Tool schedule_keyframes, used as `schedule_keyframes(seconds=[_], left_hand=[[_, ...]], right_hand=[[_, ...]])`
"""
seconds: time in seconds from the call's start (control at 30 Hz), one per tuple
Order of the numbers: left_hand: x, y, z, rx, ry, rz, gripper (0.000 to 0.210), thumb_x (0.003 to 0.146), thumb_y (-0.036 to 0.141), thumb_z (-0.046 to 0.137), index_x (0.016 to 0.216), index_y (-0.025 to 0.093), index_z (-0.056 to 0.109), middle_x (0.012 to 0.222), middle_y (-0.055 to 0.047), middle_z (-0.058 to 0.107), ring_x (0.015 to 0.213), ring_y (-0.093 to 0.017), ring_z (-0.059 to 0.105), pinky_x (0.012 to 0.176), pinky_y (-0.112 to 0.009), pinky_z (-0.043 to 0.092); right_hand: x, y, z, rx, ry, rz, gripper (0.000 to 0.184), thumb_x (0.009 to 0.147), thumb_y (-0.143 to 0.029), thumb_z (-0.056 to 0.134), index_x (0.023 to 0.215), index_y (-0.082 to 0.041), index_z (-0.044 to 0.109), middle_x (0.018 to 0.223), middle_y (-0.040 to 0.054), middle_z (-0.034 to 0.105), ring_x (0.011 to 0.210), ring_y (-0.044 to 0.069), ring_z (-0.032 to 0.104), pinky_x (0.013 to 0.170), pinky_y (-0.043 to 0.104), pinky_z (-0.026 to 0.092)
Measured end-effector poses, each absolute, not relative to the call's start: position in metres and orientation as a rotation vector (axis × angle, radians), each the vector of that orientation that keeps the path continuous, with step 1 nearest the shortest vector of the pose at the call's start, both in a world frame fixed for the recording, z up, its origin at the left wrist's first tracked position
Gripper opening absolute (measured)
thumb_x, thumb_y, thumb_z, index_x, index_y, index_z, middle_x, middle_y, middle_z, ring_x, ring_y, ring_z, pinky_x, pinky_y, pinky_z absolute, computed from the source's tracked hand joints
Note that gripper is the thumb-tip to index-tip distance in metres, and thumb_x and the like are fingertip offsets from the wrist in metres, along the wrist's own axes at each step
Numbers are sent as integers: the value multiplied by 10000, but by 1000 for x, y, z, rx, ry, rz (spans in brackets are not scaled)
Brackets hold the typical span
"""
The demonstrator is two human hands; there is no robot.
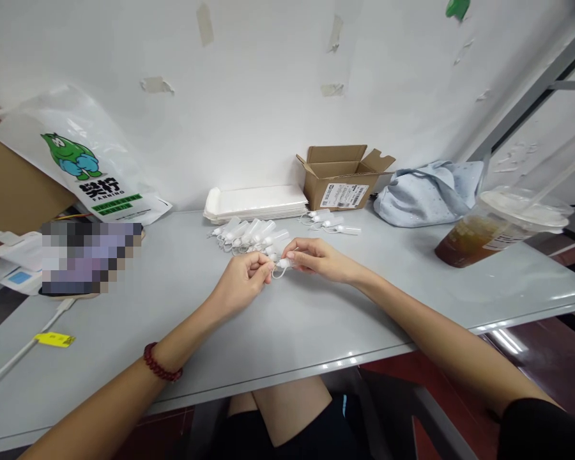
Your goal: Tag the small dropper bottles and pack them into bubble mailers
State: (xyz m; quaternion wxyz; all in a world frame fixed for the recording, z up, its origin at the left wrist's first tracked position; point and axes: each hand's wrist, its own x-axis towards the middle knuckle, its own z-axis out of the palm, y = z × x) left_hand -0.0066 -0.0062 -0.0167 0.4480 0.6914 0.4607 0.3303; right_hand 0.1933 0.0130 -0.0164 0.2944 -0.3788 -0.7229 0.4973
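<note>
- A small bottle (285, 262), whitish and with a thin loop at its cap, is between the person's two hands, in front of the cardboard box (341, 190) and a little to its left.
- The right hand (319, 259) holds this bottle by the body, thumb and fingers close together.
- The left hand (243, 278) is narrow, pinching at the cap end; whether it grips the tip or the loop, one cannot tell.
- A pile of similar bottles (250, 232) lies on the table (292, 332), left and forward of the box.
- A smaller group of bottles (326, 222) lies just in front of the box.
- A stack of white envelopes (259, 200) is immediately left of the box.
- A pale blue cloth bag (426, 193) rests just right of the box.
- A plastic cup with brown drink (479, 236) stands farther right of the box, nearer to the person.
- A white plastic bag (124, 172) with green print is well left of the box.
</note>
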Motion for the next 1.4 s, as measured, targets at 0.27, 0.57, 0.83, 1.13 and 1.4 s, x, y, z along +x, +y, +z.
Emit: schedule_keyframes(seconds=[0.27, 0.57, 0.83, 1.13, 1.4], left_hand=[[-3, -9, -17, 1664, 1081, 779, 260, 818, 345, 528, 630, 165, 522, 543, 33, 526, 407, -62, 415, 443, -212, 352], [-8, 2, -16, 1491, 1055, 904, 358, 870, 448, 489, 736, 139, 611, 571, 17, 545, 417, -66, 441, 446, -220, 344], [-8, -5, -5, 1611, 1061, 853, 293, 774, 384, 602, 594, 162, 536, 495, 38, 510, 398, -59, 410, 431, -207, 349], [-12, -3, -12, 1619, 1066, 804, 269, 776, 352, 592, 601, 152, 549, 523, 26, 537, 390, -51, 414, 424, -202, 343], [-10, -2, -15, 1556, 1063, 770, 272, 762, 368, 609, 603, 154, 557, 522, 15, 550, 377, -64, 431, 399, -210, 349]], right_hand=[[183, 4, -18, -1039, -1907, 1135, 282, 871, -407, 524, 770, -151, 588, 642, -26, 502, 565, 86, 430, 561, 242, 334], [187, 5, -8, -1020, -1796, 1027, 350, 865, -472, 521, 689, -169, 531, 562, -42, 460, 540, 90, 414, 555, 251, 326], [180, 2, -19, -1043, -1850, 1013, 332, 882, -456, 500, 722, -169, 540, 613, -35, 471, 575, 94, 410, 566, 246, 323], [178, 1, -23, -1058, -1929, 952, 289, 898, -399, 484, 777, -157, 586, 663, -22, 510, 590, 94, 410, 585, 242, 328], [180, 1, -21, -1087, -1994, 880, 294, 906, -396, 474, 790, -159, 604, 651, -22, 529, 573, 91, 417, 578, 243, 326]])
